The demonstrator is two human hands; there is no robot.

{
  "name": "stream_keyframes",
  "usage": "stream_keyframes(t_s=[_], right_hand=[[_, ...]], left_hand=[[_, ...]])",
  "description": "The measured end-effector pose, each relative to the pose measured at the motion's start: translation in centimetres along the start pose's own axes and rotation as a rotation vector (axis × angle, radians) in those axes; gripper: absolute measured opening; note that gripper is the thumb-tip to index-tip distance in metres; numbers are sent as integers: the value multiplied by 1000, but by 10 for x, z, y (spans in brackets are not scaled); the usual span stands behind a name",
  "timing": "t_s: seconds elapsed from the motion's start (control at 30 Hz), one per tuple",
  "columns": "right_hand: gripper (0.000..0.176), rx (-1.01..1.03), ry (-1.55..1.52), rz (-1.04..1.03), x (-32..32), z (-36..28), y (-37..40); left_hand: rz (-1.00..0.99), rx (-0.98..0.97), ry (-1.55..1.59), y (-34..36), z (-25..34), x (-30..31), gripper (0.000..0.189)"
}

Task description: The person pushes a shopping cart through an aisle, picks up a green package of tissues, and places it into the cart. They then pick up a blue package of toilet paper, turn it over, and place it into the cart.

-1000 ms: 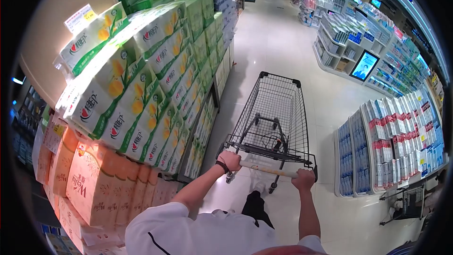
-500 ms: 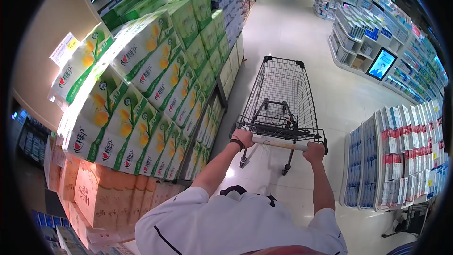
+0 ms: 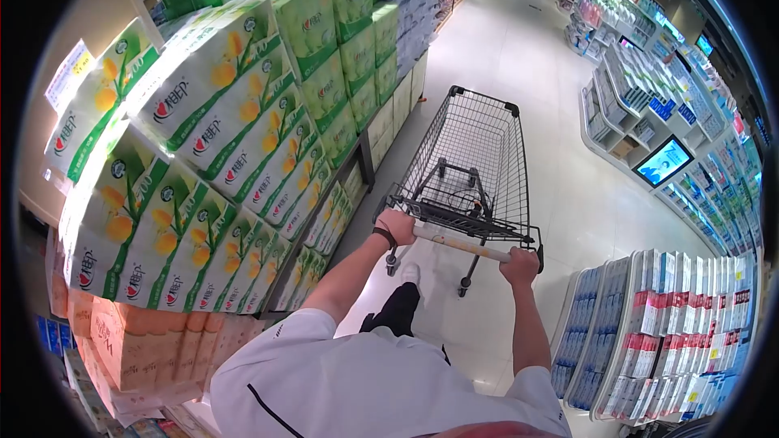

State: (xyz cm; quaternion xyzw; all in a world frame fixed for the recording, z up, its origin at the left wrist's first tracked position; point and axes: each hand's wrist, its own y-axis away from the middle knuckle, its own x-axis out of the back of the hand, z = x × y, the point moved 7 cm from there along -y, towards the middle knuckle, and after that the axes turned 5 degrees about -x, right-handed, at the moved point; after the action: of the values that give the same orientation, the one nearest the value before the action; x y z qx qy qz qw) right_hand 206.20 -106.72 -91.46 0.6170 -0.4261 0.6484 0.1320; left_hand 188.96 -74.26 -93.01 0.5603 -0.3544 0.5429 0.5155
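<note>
A black wire shopping cart stands in front of me, its basket holding nothing that I can see. My left hand, with a dark band at the wrist, is closed around the left end of the cart's pale handle bar. Around the right end of the same bar, my right hand is wrapped too. Both arms reach forward from a white shirt. One white shoe shows below the handle.
Stacked green-and-white tissue packs line the left side, close to the cart. Orange cartons sit lower there. At right stands a rack of boxed goods; farther along is a white shelf island with a screen. Pale floor runs ahead.
The tissue stack has shifted left and nearer, and the right-hand rack has slid lower in view. A leg and white shoe now show stepping forward. Both hands keep their hold on the handle.
</note>
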Motion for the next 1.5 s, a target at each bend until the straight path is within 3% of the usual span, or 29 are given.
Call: stream_keyframes(t_s=[0.33,0.77,1.17,1.27,1.3,1.4,1.43,1.5], right_hand=[[13,-42,56,-150,-73,3,-141],[11,-71,11,-95,-131,4,-268],[17,28,-39,76,-193,54,-405],[13,10,-65,24,-216,79,-450],[12,10,-73,-17,-230,96,-480],[9,14,-96,-82,-248,120,-523],[9,15,-90,-91,-253,128,-536],[9,2,-82,-124,-261,139,-549]], left_hand=[[-67,4,20,-133,-73,36,30],[-12,-30,12,-268,-147,51,28],[-15,-29,16,-415,-178,77,26],[54,-10,20,-465,-185,73,27],[-38,35,20,-496,-187,80,28],[90,70,54,-535,-187,79,26],[47,148,163,-542,-185,80,36],[282,220,156,-541,-165,92,48]])
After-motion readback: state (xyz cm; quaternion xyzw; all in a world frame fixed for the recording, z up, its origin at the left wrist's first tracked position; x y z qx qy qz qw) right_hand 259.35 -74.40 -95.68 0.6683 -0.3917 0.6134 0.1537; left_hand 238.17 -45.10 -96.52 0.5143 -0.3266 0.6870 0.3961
